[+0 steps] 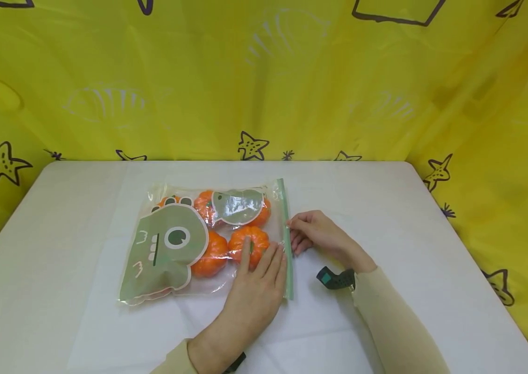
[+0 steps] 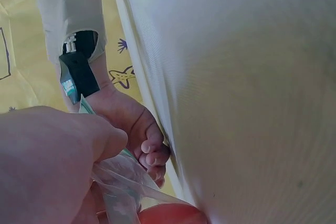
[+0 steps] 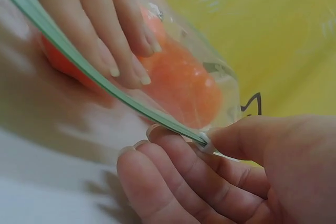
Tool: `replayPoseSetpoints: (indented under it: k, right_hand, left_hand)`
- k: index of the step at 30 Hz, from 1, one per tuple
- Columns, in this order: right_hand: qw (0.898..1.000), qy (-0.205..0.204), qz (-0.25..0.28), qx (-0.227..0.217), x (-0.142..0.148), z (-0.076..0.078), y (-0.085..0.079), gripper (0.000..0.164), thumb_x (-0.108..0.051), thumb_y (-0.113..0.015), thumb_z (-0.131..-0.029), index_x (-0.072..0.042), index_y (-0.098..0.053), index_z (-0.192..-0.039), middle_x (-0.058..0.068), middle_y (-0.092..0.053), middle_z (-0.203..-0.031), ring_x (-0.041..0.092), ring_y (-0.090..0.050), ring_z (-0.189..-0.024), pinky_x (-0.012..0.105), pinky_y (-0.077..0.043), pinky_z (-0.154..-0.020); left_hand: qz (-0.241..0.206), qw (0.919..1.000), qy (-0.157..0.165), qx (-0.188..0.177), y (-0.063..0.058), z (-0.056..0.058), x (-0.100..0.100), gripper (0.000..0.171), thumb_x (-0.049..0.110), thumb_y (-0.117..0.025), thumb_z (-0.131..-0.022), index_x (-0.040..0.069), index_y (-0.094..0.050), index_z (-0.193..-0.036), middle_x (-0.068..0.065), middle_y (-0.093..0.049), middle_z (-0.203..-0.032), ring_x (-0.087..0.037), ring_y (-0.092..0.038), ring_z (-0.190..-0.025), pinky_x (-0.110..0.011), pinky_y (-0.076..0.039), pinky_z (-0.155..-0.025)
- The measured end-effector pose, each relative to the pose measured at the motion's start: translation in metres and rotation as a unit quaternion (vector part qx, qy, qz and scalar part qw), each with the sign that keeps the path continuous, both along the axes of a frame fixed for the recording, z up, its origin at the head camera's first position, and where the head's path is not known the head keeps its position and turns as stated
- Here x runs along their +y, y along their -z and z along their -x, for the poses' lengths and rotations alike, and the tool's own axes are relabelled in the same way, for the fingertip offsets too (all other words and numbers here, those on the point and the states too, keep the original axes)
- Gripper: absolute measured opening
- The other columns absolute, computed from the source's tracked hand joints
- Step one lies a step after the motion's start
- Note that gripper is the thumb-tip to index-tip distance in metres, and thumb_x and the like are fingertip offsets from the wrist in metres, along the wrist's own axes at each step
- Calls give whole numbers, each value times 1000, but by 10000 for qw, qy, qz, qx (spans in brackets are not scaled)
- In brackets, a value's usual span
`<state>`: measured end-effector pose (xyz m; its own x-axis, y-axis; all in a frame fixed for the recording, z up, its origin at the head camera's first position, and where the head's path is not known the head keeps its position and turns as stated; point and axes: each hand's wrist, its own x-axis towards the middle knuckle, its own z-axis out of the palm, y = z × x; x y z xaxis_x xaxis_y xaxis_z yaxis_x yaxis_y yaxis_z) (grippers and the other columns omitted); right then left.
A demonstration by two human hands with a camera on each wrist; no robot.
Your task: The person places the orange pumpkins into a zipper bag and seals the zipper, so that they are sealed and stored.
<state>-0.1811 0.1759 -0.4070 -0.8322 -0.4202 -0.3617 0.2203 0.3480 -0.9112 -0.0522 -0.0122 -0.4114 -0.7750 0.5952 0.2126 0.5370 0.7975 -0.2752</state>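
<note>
A clear zip bag printed with a green cartoon monster lies flat on the table. Several small orange pumpkins show through its film. My left hand rests on the bag with straight fingers, over one pumpkin and beside the green zip strip. Along that strip, my right hand pinches a small white zip slider between thumb and index finger. The left fingers lie across the film in the right wrist view. Part of the bag under the left palm is hidden.
The white-covered table extends around the bag on all sides. A yellow curtain with starfish drawings hangs behind it and along both sides. A dark wrist strap sticks out from the right sleeve.
</note>
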Motion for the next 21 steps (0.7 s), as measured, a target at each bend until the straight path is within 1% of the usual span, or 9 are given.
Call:
replayPoseSetpoints:
  k: [3,12,21]
  right_hand:
    - [10000,-37,24,16,0,4,0,29,-20,-51,-103,7,-63,-99,6,-65,-73,15,-63,-59,26,-59,-61]
    - [10000,-36,-62,14,-2,16,-3,31,-21,-50,-103,7,-63,-100,7,-65,-74,16,-65,-61,27,-60,-63]
    - [9997,-76,-221,38,-3,28,-6,31,-21,-49,-104,7,-63,-104,8,-66,-76,18,-68,-64,29,-61,-66]
  left_hand:
    - [-26,10000,2,1,1,0,0,44,28,-48,-102,10,-54,-143,-5,-51,-150,-21,-42,-144,-66,-21,-117]
    - [-103,9998,56,171,1,0,-1,43,25,-46,-102,9,-56,-141,-6,-53,-148,-21,-44,-143,-65,-24,-117]
    - [24,10000,5,93,0,0,-1,43,25,-44,-102,10,-56,-141,-4,-53,-149,-21,-43,-144,-65,-23,-117]
